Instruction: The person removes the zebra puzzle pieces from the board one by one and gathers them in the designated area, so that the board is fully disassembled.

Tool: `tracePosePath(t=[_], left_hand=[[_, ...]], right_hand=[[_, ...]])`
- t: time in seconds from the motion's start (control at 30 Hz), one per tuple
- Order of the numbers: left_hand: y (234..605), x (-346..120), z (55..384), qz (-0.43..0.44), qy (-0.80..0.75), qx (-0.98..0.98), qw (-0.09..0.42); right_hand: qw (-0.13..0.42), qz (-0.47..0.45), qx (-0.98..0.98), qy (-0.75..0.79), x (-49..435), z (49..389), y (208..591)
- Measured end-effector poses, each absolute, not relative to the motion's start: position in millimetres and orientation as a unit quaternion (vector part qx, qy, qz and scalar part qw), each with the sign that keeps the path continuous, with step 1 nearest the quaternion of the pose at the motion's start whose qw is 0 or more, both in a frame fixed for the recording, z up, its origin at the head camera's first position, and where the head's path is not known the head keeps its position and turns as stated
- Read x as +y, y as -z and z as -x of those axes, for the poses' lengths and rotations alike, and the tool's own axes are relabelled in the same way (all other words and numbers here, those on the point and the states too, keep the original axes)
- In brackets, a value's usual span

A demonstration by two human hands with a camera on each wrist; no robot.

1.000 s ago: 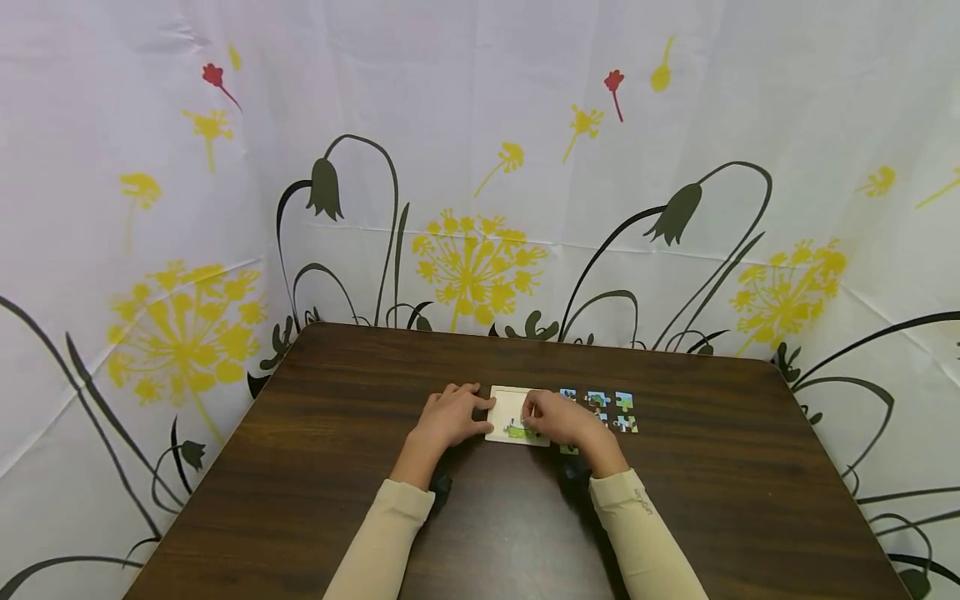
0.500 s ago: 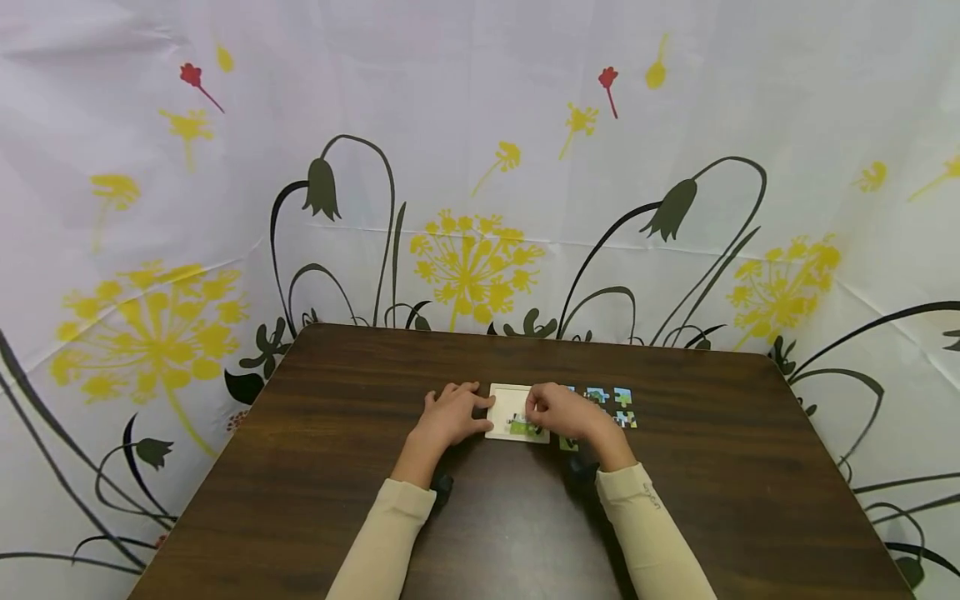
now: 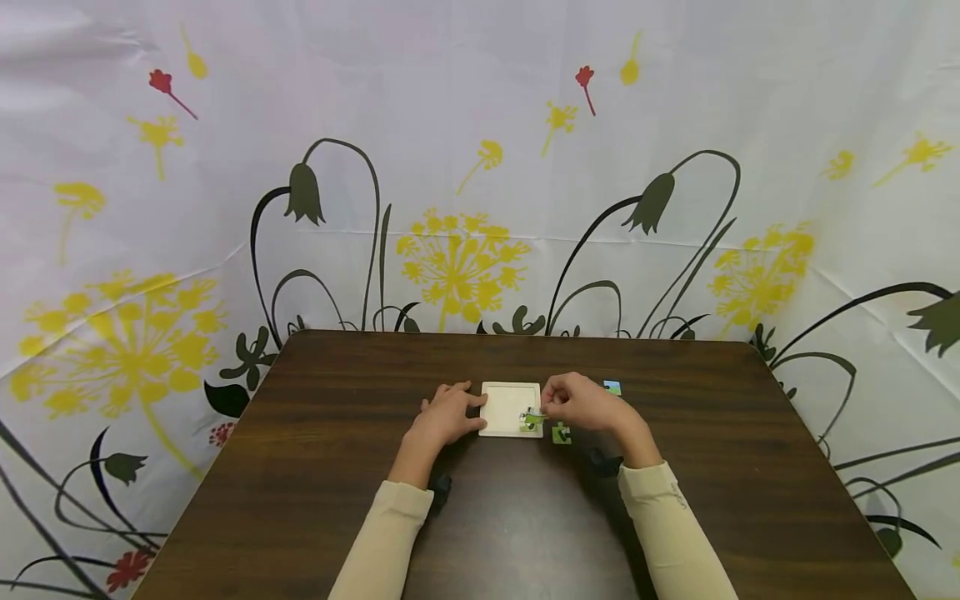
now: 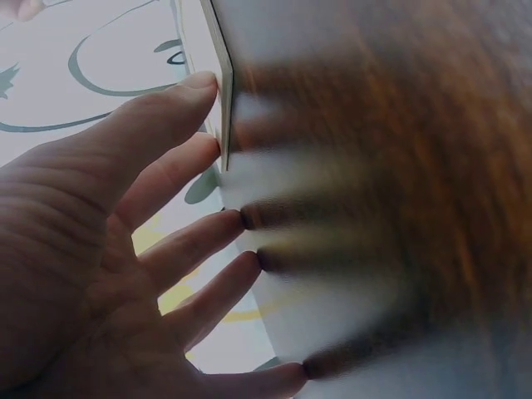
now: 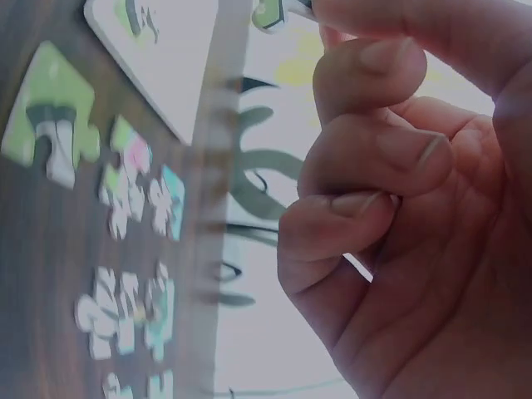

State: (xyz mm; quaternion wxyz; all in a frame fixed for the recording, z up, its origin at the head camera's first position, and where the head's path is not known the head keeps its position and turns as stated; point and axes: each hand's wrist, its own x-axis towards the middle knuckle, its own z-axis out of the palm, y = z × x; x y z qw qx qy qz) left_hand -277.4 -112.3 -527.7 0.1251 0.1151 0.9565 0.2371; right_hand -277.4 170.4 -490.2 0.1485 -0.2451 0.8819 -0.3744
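A small pale puzzle tray [image 3: 498, 407] lies on the dark wooden table [image 3: 360, 375]. My left hand [image 3: 444, 417] is spread at its left side; in the left wrist view the thumb and forefinger tips touch the tray's edge [image 4: 218, 50]. My right hand [image 3: 581, 402] pinches a green-and-white jigsaw piece [image 5: 270, 12] over the tray's right side, its other fingers curled. Another green piece [image 5: 141, 18] lies inside the tray near its front right corner.
A green jigsaw piece [image 3: 561, 433] lies just right of the tray. Behind the right hand is a blue-topped piece [image 3: 612, 387], and several more loose pieces [image 5: 125, 307] show in the right wrist view. A flower-printed curtain [image 3: 480, 167] hangs behind the table.
My right hand has moved right, bringing a jigsaw piece from the tray's front middle to its right side. My left hand keeps its place at the tray. The head view has shifted slightly.
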Motion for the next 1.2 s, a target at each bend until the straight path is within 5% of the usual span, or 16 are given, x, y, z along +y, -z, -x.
tracePosePath(t=[0.33, 0.57, 0.73, 1.2], left_hand=[[526, -115, 280, -0.11, -0.234, 0.957, 0.128], [526, -113, 279, -0.113, -0.234, 0.957, 0.131], [525, -112, 278, -0.112, -0.237, 0.956, 0.131], [524, -110, 279, -0.112, -0.22, 0.96, 0.13]], right_hand=[[0.131, 0.21, 0.892, 0.378, 215, 274, 490], [0.187, 0.19, 0.897, 0.353, 242, 274, 496], [0.22, 0.178, 0.897, 0.34, 246, 273, 501], [0.206, 0.162, 0.912, 0.316, 249, 277, 508]])
